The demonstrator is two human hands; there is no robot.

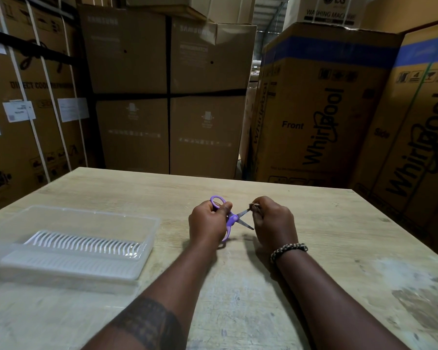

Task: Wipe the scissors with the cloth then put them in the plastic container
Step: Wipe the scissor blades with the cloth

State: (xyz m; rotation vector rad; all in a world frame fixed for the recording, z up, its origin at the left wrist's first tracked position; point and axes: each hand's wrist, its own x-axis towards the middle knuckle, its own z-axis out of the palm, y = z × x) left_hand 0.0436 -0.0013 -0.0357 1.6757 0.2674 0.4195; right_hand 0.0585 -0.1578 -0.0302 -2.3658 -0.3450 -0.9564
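My left hand (208, 223) grips the purple handles of small scissors (234, 218), whose two grey blades are spread apart and point right. My right hand (273, 221) is closed around a small cloth (254, 205), of which only a brownish bit shows between the fingertips. That bit is pinched on the tip of the upper blade. Both hands are just above the middle of the wooden table. The clear plastic container (152, 223), holding a white ribbed rack, lies on the table to the left of my left hand.
The wooden table (339, 248) has pale stains at its right side. Tall cardboard appliance boxes (321, 109) stand close behind and to both sides of the table. A beaded bracelet (288, 250) is on my right wrist.
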